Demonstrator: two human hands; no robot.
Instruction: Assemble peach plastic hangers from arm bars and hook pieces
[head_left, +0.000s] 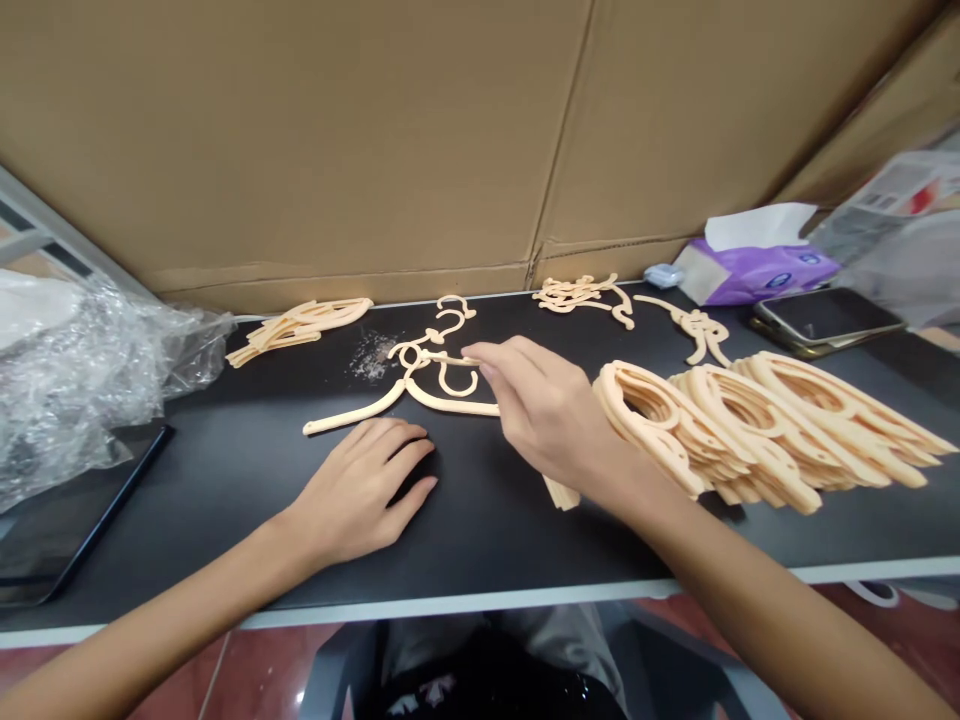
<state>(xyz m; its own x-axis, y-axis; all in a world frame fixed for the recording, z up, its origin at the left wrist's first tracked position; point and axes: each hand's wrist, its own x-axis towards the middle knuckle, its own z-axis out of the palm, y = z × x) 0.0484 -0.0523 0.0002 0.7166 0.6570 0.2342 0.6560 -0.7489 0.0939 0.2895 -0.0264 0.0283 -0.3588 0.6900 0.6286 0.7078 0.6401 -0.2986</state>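
In the middle of the black table lie the two spread arms of a cream plastic hanger (360, 412), joined near a small ring. My right hand (544, 405) is over the right arm's end, thumb and forefinger pinched on the end of a slim cream hanger piece (448, 360). That piece reaches left to the joint; its full shape is hard to make out. Loose cream hooks (459, 386) lie around and behind it. My left hand (371, 490) rests on the table just in front of the left arm, fingers apart and lightly bent, holding nothing.
Stacked hanger parts (720, 420) stand at right. Behind are a flat pile of hanger arms (300, 328), loose hooks (577, 293) and pale crumbs (371, 357). A purple tissue pack (757, 270) and a phone (829, 315) sit back right; bubble wrap (97, 370) covers a tablet (75, 520) at left.
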